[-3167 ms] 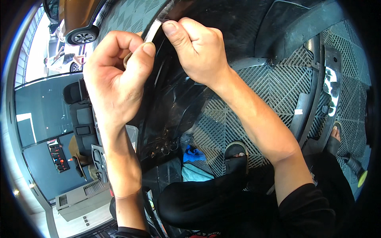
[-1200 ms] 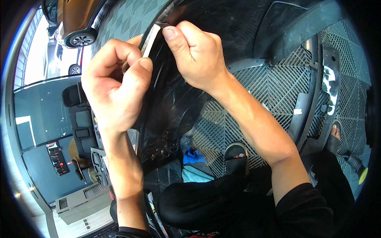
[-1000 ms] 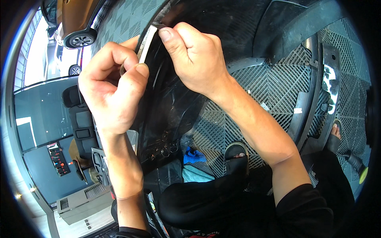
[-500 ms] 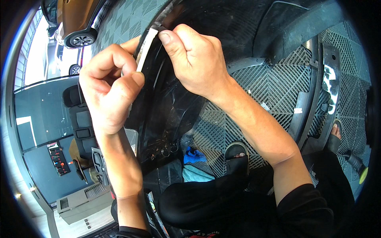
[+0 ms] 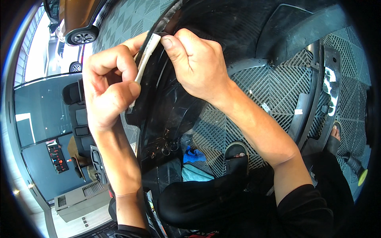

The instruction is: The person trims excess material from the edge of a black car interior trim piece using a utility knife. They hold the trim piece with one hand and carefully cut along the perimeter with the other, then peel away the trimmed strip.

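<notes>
A large curved black plastic panel (image 5: 230,23), like the inner side of a car bumper, rises in front of me. Along its left edge lies a narrow white strip (image 5: 149,51), apparently tape. My left hand (image 5: 108,89) pinches the strip at the panel edge between thumb and bent index finger; its other fingers are partly hidden behind the edge. Beside the strip's upper end, my right hand (image 5: 200,65) is closed, with its thumb pressed on the curled index finger. A small dark bit shows at that thumb tip, but I cannot make out what it is.
Grey grid tiles (image 5: 258,91) cover the floor. A blue glove-like cloth (image 5: 194,155) and a teal cloth (image 5: 196,173) lie near my sandalled foot (image 5: 237,152). Another black bumper piece (image 5: 307,107) stands at the right, near a yellow-ended tool (image 5: 362,177). An orange car (image 5: 79,18) is at far left.
The panel edge and strip have shifted slightly right and down in view. My left thumb has slid a little lower along the strip. The right hand keeps its pinch at the upper end.
</notes>
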### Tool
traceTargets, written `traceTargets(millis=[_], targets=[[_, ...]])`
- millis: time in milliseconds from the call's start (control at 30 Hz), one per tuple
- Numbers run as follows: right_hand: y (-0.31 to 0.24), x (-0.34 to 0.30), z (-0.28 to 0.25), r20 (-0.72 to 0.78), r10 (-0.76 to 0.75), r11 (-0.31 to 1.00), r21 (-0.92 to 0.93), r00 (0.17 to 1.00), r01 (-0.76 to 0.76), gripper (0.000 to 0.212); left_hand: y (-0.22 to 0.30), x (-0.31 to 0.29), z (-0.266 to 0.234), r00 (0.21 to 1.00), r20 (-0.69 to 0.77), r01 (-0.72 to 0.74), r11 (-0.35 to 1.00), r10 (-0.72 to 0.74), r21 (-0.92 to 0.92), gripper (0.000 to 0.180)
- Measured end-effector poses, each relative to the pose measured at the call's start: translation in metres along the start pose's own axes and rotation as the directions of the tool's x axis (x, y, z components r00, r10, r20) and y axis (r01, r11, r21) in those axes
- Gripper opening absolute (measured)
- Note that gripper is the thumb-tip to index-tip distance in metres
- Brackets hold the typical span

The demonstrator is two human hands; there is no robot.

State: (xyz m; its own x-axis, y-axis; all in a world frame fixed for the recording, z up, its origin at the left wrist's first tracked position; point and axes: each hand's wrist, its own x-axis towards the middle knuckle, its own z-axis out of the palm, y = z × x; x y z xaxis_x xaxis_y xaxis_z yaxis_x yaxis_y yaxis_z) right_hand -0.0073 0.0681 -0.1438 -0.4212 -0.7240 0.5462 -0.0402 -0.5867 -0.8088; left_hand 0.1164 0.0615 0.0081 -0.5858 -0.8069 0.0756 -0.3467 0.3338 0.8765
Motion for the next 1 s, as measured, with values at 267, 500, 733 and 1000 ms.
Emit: traceTargets(millis=[267, 500, 733, 1000], targets=[[-0.005, 0.001, -0.003, 0.049, 0.059, 0.998, 0.022, 0.997, -0.060, 0.033, -0.001, 0.000, -0.008, 0.998, 0.059, -0.008, 1.000, 0.007, 0.016, 0.019], [-0.005, 0.000, -0.001, 0.085, 0.057, 0.997, 0.054, 0.995, -0.061, 0.033, 0.001, -0.001, -0.023, 0.982, 0.188, 0.015, 0.998, -0.026, 0.059, 0.024], [-0.006, -0.003, 0.000, 0.094, 0.060, 0.994, 0.084, 0.994, -0.068, 0.033, -0.006, 0.001, -0.021, 0.974, 0.218, -0.049, 0.998, 0.058, -0.047, 0.024], [-0.004, -0.006, 0.003, 0.104, 0.044, 0.995, 0.080, 0.994, -0.053, 0.032, -0.002, 0.003, -0.030, 0.957, 0.286, -0.056, 0.998, 0.055, -0.003, 0.022]])
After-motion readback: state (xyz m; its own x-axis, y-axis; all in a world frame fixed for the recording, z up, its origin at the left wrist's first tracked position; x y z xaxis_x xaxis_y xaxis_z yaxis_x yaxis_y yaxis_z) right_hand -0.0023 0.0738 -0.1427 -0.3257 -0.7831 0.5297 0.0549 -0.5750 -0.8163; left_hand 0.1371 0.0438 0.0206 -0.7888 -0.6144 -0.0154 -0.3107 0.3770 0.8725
